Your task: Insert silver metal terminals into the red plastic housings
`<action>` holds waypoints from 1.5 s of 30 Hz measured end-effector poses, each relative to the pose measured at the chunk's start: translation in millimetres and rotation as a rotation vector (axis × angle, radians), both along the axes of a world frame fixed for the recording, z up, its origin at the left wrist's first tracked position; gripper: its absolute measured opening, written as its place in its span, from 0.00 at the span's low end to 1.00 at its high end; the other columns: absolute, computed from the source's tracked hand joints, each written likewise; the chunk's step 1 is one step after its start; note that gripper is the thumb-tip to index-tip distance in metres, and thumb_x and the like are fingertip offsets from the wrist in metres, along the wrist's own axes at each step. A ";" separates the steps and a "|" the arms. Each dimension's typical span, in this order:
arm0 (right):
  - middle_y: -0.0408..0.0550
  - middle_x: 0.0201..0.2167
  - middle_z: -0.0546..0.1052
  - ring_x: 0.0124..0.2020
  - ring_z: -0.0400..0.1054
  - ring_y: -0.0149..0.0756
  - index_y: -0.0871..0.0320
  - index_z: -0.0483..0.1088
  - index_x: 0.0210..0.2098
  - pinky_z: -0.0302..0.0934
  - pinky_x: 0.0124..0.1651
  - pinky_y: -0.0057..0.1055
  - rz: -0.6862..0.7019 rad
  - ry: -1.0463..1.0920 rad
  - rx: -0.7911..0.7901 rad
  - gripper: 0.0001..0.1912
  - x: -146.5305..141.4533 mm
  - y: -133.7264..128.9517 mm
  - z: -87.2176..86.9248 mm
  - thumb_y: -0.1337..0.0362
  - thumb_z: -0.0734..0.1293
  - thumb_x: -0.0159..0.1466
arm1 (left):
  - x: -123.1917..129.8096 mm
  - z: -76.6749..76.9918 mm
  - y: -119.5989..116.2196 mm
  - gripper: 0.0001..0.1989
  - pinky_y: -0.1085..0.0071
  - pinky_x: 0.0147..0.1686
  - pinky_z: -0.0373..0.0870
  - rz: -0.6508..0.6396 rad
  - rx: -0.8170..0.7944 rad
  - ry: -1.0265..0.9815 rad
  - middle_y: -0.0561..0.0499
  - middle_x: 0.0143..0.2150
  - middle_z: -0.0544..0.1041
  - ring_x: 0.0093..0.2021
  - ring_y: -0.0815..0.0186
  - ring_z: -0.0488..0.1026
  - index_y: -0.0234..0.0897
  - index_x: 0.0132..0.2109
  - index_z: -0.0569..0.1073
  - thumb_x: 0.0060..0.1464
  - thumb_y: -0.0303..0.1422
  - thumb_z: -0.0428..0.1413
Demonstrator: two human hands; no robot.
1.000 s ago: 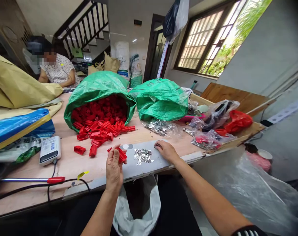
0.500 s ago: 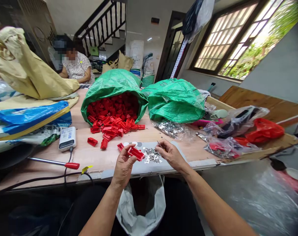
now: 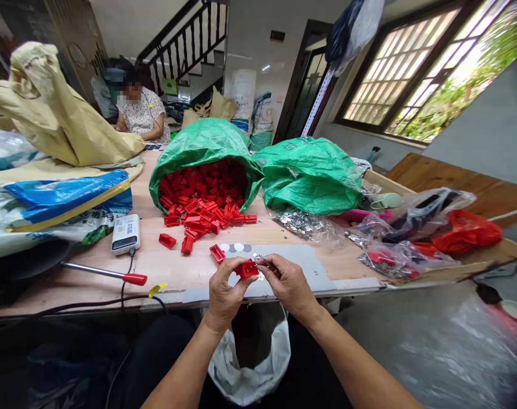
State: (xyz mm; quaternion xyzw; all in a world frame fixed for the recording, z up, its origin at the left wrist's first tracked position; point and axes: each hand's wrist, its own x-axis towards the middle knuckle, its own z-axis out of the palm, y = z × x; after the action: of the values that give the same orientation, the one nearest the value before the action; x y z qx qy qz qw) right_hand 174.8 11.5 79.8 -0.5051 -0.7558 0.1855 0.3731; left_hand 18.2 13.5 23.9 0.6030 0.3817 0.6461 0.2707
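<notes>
My left hand pinches a small red plastic housing between thumb and fingers, above the front of the table. My right hand is closed on thin metal tweezers, their tips at the right end of the housing. Whether a metal piece sits in the tips is too small to tell. Small shiny metal pieces show between the hands, mostly hidden, on a grey mat. Another red housing lies just beyond my left hand.
A green sack spills many red housings. Beside it are a second green sack and a bag of metal parts. A white power bank lies left. Below the edge hangs an open white bag. A person sits across.
My right hand has moved left from over the metal pieces, bringing the tweezers to the red housing. My left hand has turned the housing. The view has shifted slightly.
</notes>
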 end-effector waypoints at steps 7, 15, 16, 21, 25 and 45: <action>0.47 0.32 0.74 0.33 0.68 0.35 0.55 0.69 0.35 0.61 0.36 0.30 0.027 -0.054 0.037 0.05 -2.2 -2.5 -7.1 0.64 0.62 0.65 | 1.9 -4.6 -0.6 0.17 0.62 0.45 0.71 0.022 0.054 0.037 0.47 0.41 0.78 0.42 0.60 0.75 0.41 0.46 0.74 0.47 0.31 0.63; 0.47 0.29 0.72 0.30 0.66 0.35 0.55 0.69 0.35 0.59 0.35 0.31 0.044 -0.083 -0.009 0.06 1.1 -1.4 -5.1 0.63 0.61 0.65 | 2.8 -5.2 -2.8 0.17 0.63 0.44 0.71 0.035 0.062 0.049 0.47 0.41 0.79 0.42 0.61 0.75 0.42 0.47 0.74 0.47 0.30 0.63; 0.46 0.28 0.72 0.30 0.66 0.35 0.55 0.69 0.35 0.59 0.35 0.30 0.053 -0.095 -0.010 0.06 1.8 -1.4 -3.7 0.63 0.61 0.65 | 2.9 -4.9 -3.0 0.17 0.64 0.44 0.71 0.037 0.064 0.049 0.47 0.41 0.79 0.41 0.61 0.75 0.42 0.47 0.74 0.47 0.30 0.63; 0.46 0.29 0.72 0.32 0.66 0.35 0.56 0.69 0.34 0.58 0.35 0.30 0.092 -0.105 -0.026 0.04 2.4 -1.6 1.7 0.66 0.62 0.63 | 3.0 -3.8 -3.1 0.18 0.65 0.44 0.71 0.034 0.098 0.076 0.47 0.41 0.79 0.41 0.62 0.75 0.42 0.47 0.74 0.48 0.28 0.62; 0.46 0.29 0.71 0.32 0.65 0.35 0.56 0.70 0.32 0.58 0.35 0.30 0.104 -0.057 -0.065 0.05 0.8 -0.4 2.9 0.65 0.62 0.63 | 2.4 -3.5 -3.5 0.17 0.65 0.43 0.72 -0.001 0.098 0.078 0.46 0.41 0.79 0.41 0.61 0.76 0.42 0.47 0.74 0.48 0.29 0.62; 0.34 0.23 0.64 0.18 0.49 0.21 0.55 0.60 0.36 0.41 0.21 0.22 0.222 0.517 -0.688 0.20 13.4 2.9 -12.8 0.52 0.71 0.54 | 5.3 1.3 -17.7 0.14 0.68 0.40 0.71 -0.109 0.081 0.126 0.48 0.38 0.79 0.38 0.63 0.75 0.42 0.45 0.74 0.49 0.28 0.61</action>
State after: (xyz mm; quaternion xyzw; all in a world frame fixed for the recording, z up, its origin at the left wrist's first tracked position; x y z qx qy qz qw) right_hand 188.2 14.4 67.0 -0.4527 -0.5817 0.5854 0.3377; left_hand 23.5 -4.2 25.2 0.6728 0.3381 0.6061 0.2563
